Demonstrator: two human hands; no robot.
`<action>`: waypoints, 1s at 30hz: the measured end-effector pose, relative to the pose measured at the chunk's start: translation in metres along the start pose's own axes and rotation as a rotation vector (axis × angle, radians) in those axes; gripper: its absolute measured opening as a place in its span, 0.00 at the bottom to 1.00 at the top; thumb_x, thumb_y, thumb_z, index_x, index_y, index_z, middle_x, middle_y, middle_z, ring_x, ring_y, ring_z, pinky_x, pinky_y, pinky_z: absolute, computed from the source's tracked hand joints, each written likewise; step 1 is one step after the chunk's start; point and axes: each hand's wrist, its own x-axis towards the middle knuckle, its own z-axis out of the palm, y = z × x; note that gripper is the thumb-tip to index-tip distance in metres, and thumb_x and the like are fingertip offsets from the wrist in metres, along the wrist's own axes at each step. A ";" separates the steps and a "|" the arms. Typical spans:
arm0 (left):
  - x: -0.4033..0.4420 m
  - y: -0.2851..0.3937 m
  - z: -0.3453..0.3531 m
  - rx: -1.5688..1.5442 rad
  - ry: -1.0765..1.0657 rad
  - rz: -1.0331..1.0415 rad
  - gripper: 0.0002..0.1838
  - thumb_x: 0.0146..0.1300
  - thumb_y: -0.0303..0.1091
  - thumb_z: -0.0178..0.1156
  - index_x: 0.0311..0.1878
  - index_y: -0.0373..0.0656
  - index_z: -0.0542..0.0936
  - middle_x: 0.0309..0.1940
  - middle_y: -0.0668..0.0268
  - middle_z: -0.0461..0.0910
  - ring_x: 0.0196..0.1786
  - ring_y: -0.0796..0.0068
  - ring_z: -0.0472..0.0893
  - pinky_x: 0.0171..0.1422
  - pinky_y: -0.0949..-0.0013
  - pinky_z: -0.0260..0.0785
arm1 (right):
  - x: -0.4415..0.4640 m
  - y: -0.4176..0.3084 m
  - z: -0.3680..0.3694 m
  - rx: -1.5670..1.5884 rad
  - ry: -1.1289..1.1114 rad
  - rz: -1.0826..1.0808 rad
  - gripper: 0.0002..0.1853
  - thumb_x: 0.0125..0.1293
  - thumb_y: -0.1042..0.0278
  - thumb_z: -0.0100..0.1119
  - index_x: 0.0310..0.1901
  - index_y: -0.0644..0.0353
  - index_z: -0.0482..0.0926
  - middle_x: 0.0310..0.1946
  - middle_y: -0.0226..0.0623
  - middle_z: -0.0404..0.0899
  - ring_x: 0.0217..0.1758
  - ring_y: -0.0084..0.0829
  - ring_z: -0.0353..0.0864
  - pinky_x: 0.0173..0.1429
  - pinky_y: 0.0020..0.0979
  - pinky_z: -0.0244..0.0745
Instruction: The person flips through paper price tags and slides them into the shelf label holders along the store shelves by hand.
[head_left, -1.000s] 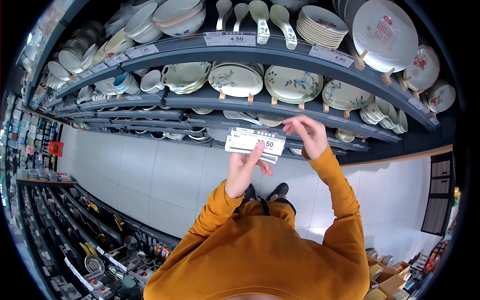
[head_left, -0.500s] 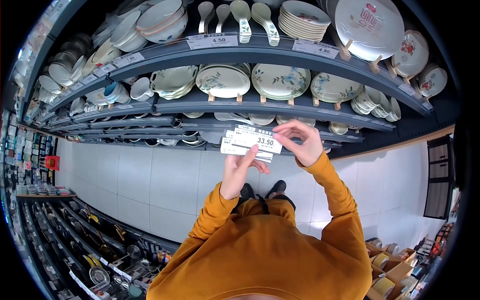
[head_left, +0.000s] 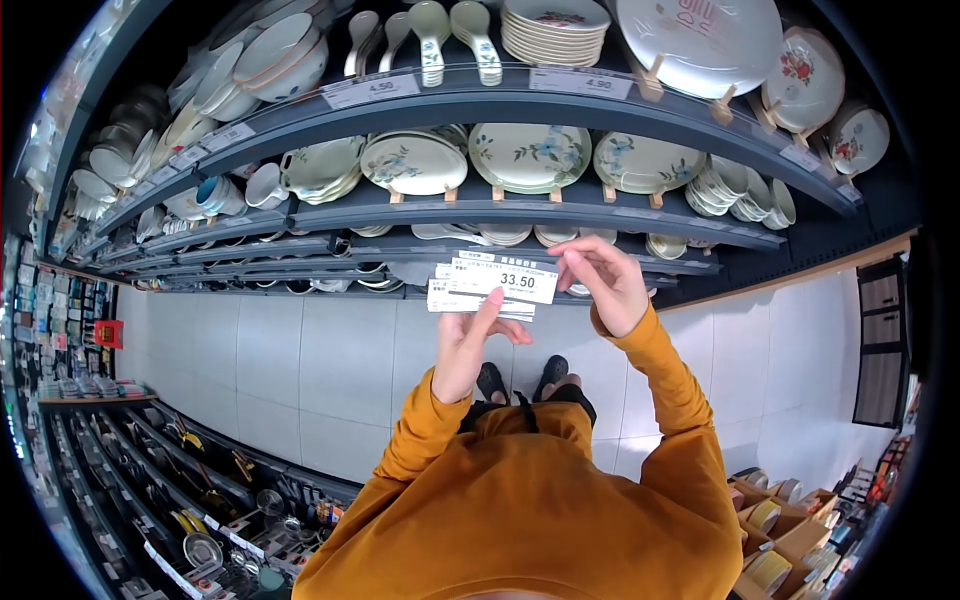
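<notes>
My left hand (head_left: pixel 466 345) is closed around a small stack of white price labels (head_left: pixel 500 283), with the thumb pressed across their front. The top label reads 33.50, and lower labels stick out to the left and below. My right hand (head_left: pixel 610 285) is at the upper right corner of the top label. Its thumb and forefinger are bent together in a pinch there; how much of the label lies between them is hard to see. Just beyond the labels, on a shelf, stand oval plates with blue flowers (head_left: pixel 532 157).
Dark shelves hold ceramic spoons (head_left: pixel 428 38), stacked plates (head_left: pixel 555 35), bowls (head_left: pixel 283 57) and a large white plate (head_left: pixel 697 40) on a wooden stand. Labels line the shelf edge (head_left: pixel 372 90). Behind me are racks of kitchen tools (head_left: pixel 203 548) and cardboard boxes (head_left: pixel 790 545).
My view has shifted slightly, so the shelves appear further left. The labels have moved a little left, and my right fingertips now cover less of the top label's corner.
</notes>
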 end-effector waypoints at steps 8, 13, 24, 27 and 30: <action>0.001 -0.026 0.075 0.040 0.007 0.040 0.16 0.72 0.36 0.51 0.51 0.30 0.72 0.37 0.56 0.80 0.30 0.68 0.82 0.35 0.70 0.74 | -0.031 -0.013 -0.064 -0.075 -0.028 -0.040 0.11 0.66 0.72 0.58 0.49 0.63 0.78 0.37 0.34 0.81 0.38 0.21 0.80 0.45 0.23 0.74; 0.006 -0.074 0.139 -0.009 0.036 0.026 0.16 0.72 0.35 0.51 0.53 0.30 0.71 0.38 0.57 0.80 0.30 0.70 0.82 0.36 0.71 0.74 | -0.057 -0.017 -0.131 -0.189 -0.073 -0.052 0.16 0.61 0.71 0.65 0.50 0.62 0.78 0.35 0.33 0.80 0.35 0.20 0.79 0.45 0.23 0.75; -0.044 -0.154 0.173 -0.154 0.218 -0.162 0.17 0.74 0.37 0.48 0.53 0.29 0.70 0.37 0.55 0.80 0.34 0.66 0.84 0.40 0.70 0.75 | -0.104 0.036 -0.186 -0.118 -0.265 0.122 0.15 0.63 0.72 0.63 0.51 0.64 0.77 0.38 0.37 0.82 0.37 0.22 0.81 0.45 0.23 0.75; -0.049 -0.156 0.168 -0.135 0.259 -0.176 0.18 0.74 0.38 0.47 0.55 0.31 0.69 0.39 0.54 0.80 0.35 0.65 0.83 0.42 0.68 0.75 | -0.105 0.035 -0.175 -0.109 -0.323 0.162 0.14 0.64 0.75 0.61 0.51 0.66 0.76 0.39 0.35 0.82 0.39 0.19 0.80 0.45 0.21 0.72; -0.052 -0.151 0.159 -0.143 0.275 -0.156 0.18 0.74 0.38 0.46 0.58 0.33 0.67 0.43 0.55 0.79 0.36 0.65 0.83 0.42 0.67 0.75 | -0.102 0.040 -0.167 -0.099 -0.317 0.172 0.13 0.65 0.75 0.60 0.50 0.66 0.76 0.37 0.35 0.82 0.38 0.19 0.79 0.45 0.21 0.72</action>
